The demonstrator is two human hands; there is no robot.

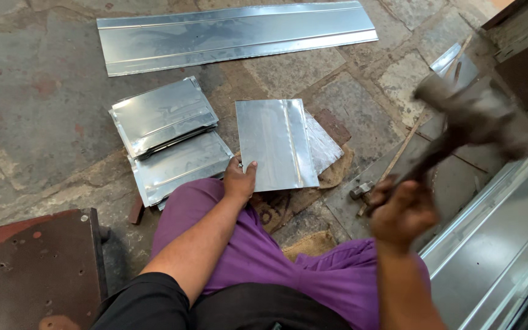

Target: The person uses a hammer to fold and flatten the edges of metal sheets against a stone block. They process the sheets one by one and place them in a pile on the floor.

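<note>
**Meanwhile, on the stone floor: hammer raised over sheet metal**

Down on the floor [38, 122], the left hand [239, 181] rests on the near edge of a small metal sheet [274, 143], fingers [250, 168] bent over its corner, holding it flat. The right hand [401, 211] is closed tight around the handle of a hammer [469, 116], blurred and held up above a long metal panel [490, 256] at the right. Just left of the small sheet lies a stack of folded sheets [169, 137]; beyond it, a long metal strip [233, 35]. Purple cloth [264, 256] covers the person's legs.
</note>
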